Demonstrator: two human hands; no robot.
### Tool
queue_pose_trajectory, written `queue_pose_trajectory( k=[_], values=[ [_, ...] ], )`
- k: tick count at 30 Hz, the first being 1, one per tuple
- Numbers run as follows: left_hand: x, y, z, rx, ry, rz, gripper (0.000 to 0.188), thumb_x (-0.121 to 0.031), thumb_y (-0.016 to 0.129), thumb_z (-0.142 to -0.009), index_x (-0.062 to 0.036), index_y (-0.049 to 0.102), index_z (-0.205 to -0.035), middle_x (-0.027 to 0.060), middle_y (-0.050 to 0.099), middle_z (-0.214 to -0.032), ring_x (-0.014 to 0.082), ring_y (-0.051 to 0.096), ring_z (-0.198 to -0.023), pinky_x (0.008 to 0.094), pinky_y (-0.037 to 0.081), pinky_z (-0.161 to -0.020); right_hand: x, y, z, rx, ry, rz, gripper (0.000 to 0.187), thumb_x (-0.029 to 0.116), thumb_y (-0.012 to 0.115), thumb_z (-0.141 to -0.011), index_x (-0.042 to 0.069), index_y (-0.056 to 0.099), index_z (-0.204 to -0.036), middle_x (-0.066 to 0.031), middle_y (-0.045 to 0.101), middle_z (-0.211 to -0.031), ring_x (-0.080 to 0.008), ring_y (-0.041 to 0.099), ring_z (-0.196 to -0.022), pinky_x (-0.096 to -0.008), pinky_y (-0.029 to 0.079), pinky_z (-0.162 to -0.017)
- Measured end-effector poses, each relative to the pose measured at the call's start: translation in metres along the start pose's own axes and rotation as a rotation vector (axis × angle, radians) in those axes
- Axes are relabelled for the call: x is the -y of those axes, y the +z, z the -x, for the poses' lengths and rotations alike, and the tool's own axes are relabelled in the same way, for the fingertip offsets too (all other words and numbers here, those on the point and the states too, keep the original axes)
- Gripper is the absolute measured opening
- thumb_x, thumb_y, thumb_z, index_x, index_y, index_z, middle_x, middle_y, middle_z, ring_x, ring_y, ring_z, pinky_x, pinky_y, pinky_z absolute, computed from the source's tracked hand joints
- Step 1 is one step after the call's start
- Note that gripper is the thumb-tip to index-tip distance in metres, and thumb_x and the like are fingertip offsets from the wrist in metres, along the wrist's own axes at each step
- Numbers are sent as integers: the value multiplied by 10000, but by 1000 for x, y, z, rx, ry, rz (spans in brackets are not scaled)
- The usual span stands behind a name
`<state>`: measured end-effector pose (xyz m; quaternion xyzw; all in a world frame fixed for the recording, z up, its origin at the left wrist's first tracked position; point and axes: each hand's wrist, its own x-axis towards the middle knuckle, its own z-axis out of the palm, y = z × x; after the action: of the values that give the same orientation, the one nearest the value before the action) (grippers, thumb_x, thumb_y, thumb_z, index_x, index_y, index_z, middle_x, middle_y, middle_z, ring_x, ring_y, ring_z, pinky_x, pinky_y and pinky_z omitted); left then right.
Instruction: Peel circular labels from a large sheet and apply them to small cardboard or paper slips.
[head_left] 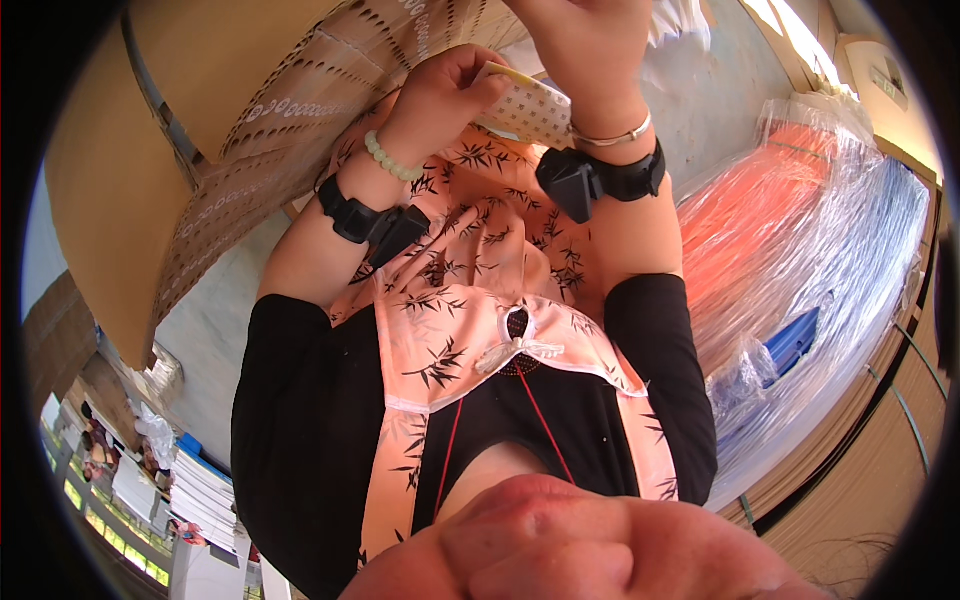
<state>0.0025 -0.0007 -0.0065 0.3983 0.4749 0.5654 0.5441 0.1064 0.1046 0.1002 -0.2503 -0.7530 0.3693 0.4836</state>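
Observation:
My left hand, with a pale beaded bracelet at its wrist, is closed in a pinch on the left end of a small patterned sheet. The sheet is whitish with small dark motifs and a yellow upper edge. Its right end passes behind my right wrist. My right hand is raised at the upper edge of the view, wearing a metal bangle; its fingers are cut off there. Black strapped devices sit on both forearms. Below the hands hangs my peach apron, printed with dark leaves.
Large brown cardboard sheets and perforated cardboard stand at the left. On the right lies a bundle wrapped in clear plastic, orange and blue inside. Stacked cardboard is beyond it. White stacked sheets show at the lower left.

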Motion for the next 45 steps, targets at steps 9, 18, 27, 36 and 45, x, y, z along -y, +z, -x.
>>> queue_pose_trajectory(
  k=[9,18,27,36,45],
  values=[
    [-3,-4,12,-180,327,-64,148,-76,610,-967,-22,587,-1102,-27,621,-909,30,563,-828,195,480,-736,-11,-62,13,766,84,147,226,163,719,-834,-8,675,-975,-171,679,-880,-338,652,-803,-370,518,-725],
    [-13,-5,11,-88,142,-165,151,-88,640,-951,-3,626,-1075,-6,648,-964,68,591,-885,224,482,-799,-27,-54,22,783,168,82,183,133,697,-843,-5,694,-964,-180,683,-845,-341,657,-764,-375,520,-683],
    [-12,3,9,-184,208,-118,107,-79,677,-927,-2,664,-999,-34,645,-813,23,562,-727,182,456,-629,-26,-48,24,584,-71,90,88,85,682,-810,22,659,-867,-149,630,-811,-347,638,-753,-399,514,-668],
    [-8,0,8,-204,176,-163,85,-87,688,-916,-15,667,-957,-44,636,-790,15,541,-706,185,442,-607,-31,-39,27,557,-140,126,81,47,660,-776,31,630,-849,-143,611,-806,-361,621,-762,-414,506,-673],
    [-10,-5,9,-151,64,-229,114,-57,647,-935,-9,653,-1038,0,681,-929,64,606,-844,216,489,-755,-31,-36,28,543,-163,144,98,60,655,-768,45,595,-844,-146,591,-802,-370,610,-761,-422,502,-669]
  ],
)
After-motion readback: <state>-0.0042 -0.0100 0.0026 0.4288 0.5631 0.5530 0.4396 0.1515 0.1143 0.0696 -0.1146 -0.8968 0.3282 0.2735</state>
